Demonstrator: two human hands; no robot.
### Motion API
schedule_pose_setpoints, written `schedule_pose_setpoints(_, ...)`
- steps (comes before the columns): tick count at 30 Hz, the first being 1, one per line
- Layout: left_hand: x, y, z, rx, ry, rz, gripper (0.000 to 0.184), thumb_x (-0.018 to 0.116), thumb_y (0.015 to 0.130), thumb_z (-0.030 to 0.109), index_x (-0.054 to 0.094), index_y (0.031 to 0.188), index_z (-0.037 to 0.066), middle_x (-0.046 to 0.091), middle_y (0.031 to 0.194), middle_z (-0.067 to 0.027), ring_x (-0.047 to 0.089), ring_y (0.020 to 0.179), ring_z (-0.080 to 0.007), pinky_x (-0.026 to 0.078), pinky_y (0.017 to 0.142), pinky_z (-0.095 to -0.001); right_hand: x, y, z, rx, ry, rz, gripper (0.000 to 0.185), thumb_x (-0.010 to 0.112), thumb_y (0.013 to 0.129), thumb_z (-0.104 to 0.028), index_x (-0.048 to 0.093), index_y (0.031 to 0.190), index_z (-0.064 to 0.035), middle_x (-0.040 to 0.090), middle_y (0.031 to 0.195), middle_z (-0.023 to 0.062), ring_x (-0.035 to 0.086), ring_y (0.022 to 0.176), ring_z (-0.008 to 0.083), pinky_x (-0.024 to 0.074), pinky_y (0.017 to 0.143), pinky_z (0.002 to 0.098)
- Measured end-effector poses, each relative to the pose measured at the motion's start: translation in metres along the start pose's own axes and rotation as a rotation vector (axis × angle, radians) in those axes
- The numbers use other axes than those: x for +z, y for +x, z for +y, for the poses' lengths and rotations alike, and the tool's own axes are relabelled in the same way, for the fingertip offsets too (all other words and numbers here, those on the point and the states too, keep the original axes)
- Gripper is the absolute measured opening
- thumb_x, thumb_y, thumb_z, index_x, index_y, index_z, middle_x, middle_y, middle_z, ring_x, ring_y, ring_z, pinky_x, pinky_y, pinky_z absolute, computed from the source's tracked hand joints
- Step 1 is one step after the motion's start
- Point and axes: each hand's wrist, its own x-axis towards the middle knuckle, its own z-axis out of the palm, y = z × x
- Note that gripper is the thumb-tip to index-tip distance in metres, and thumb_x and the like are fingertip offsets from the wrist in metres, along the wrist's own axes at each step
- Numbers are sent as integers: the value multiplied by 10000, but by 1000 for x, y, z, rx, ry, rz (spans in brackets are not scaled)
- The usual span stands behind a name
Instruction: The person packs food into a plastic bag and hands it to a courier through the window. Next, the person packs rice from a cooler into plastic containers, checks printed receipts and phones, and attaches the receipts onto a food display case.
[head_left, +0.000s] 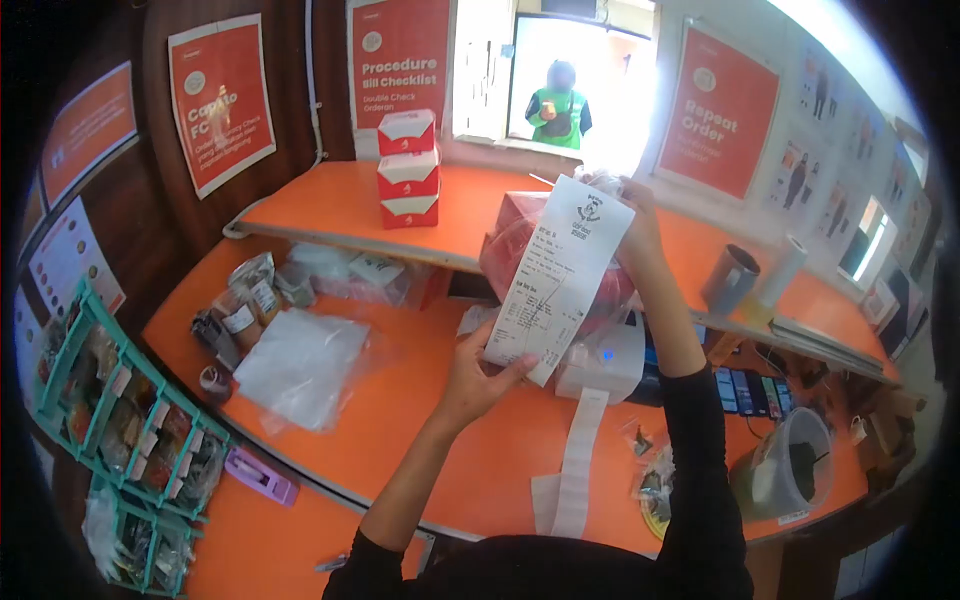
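A long printed receipt [560,275] is held up in front of a clear plastic bag with red contents [510,235]. My left hand [485,370] pinches the receipt's lower end between thumb and fingers. Up at the top right, my right hand [640,225] is closed around the bag's gathered top, beside the receipt's upper edge. The bag hangs at the raised orange shelf [455,235]. Behind and below the receipt, a white printer [610,365] has a long paper strip [580,455] running from it.
Stacked red-and-white boxes [408,175] stand on the shelf. A grey mug [732,280] is right. White plastic sheets [300,365] lie left, near teal racks [130,420]. Several phones [750,392] and a clear bucket [785,465] are right. A person in green [560,110] stands beyond the window.
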Motion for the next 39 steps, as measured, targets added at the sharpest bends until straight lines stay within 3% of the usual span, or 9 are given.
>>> schedule_pose_setpoints(10,-8,52,-64,-164,-195,64,383,649,882,76,476,1218,15,665,955,-110,671,817,-155,573,669,-267,-51,83,71,57,-257,245,225,568,779,-100,702,901,34,673,815,110,622,754,163,494,697,303)
schedule_pose_setpoints(17,-26,-26,-162,-428,-256,142,392,663,882,129,500,1222,23,635,1030,-68,625,965,-165,538,845,-302,-111,190,197,-26,-1052,310,293,598,772,-266,693,878,-10,675,882,207,645,890,356,496,793,429)
schedule_pose_setpoints(19,-29,-64,-197,-582,113,-4,464,712,853,236,519,1214,16,621,1075,-63,606,1005,-173,512,892,-319,-135,224,238,6,-1243,255,303,595,777,-276,695,886,-12,674,911,220,642,912,382,499,808,451)
schedule_pose_setpoints(24,22,-129,-244,-806,-34,-117,819,742,797,434,364,1356,-31,492,1310,-179,459,1263,-272,406,1033,-395,-149,273,273,151,-1439,248,271,560,803,-241,704,895,-32,675,953,220,648,962,375,505,843,472)
schedule_pose_setpoints(27,52,-127,-231,-836,96,-263,900,690,857,420,181,1434,-47,302,1435,-265,384,1325,-307,325,1088,-405,-130,220,232,21,-1398,235,245,545,825,-206,687,895,-20,677,944,209,654,948,357,501,857,452)
schedule_pose_setpoints(32,82,-138,-245,-835,42,-343,923,721,835,386,172,1446,-36,472,1322,-215,469,1252,-277,360,1056,-381,-82,66,126,-471,-838,398,317,608,858,-209,533,1104,-24,616,956,148,617,859,309,472,805,423)
schedule_pose_setpoints(37,105,-164,-245,-742,46,-366,683,732,833,309,412,1374,42,639,1109,-99,569,1054,-169,430,937,-318,-55,-162,60,86,-679,255,221,606,890,-193,578,761,-16,495,560,85,527,566,149,411,549,329)
schedule_pose_setpoints(38,108,-164,-234,-752,53,-445,564,731,836,274,495,1301,58,638,1044,-64,556,980,-135,433,879,-291,-68,-207,76,314,-762,235,204,647,863,-217,597,839,-22,586,674,85,564,613,149,432,559,318)
schedule_pose_setpoints(39,112,-164,-227,-760,58,-523,449,729,838,240,579,1228,74,637,980,-28,543,905,-100,435,821,-265,-73,-243,97,234,-757,316,230,669,846,-227,591,882,-14,610,747,95,577,636,154,441,559,309)
